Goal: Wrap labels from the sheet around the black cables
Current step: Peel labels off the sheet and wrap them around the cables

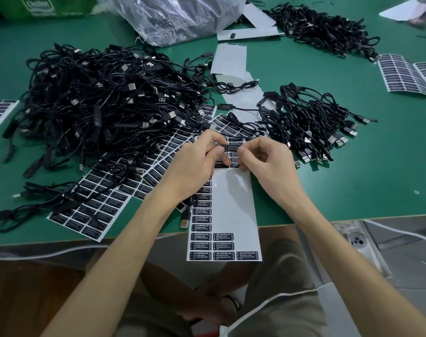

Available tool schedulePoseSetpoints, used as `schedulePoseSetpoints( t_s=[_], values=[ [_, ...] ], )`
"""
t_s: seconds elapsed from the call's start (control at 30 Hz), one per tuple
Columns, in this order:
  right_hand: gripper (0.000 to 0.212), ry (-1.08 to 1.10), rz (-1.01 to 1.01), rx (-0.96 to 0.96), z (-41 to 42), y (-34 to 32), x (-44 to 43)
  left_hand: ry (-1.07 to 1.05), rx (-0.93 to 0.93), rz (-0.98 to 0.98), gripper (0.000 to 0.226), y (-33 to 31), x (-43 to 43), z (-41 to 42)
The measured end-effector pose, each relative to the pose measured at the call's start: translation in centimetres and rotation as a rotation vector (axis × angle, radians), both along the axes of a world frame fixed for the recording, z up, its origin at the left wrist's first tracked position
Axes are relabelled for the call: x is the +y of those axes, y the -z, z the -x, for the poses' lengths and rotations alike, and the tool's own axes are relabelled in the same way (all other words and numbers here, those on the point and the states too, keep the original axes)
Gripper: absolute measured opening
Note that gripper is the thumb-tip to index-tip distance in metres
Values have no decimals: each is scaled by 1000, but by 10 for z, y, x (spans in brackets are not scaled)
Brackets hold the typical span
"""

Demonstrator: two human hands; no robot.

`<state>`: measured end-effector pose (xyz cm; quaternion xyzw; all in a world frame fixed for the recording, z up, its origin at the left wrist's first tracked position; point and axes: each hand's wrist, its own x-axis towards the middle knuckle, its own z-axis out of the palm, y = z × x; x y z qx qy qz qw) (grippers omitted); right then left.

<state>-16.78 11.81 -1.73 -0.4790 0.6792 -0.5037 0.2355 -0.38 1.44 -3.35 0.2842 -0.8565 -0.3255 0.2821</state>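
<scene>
Left hand (194,164): palm down, fingers curled, thumb and forefinger pinching one end of label (232,148).
Right hand (267,164): fingers curled, fingertips pinching the other end.
Forearms (124,239): bare, stretched forward, converging toward the hands.

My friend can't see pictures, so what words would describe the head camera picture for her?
A left hand and a right hand pinch a black label above a label sheet on a green table. A big heap of black cables lies left, a smaller bundle right.
</scene>
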Motion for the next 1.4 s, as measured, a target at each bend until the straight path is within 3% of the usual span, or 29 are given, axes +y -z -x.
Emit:
schedulePoseSetpoints(
  t_s=[1.4],
  values=[
    [7,-11,10,85,-7,-7,2,-23,1,-35,7,-4,5,0]
  ],
)
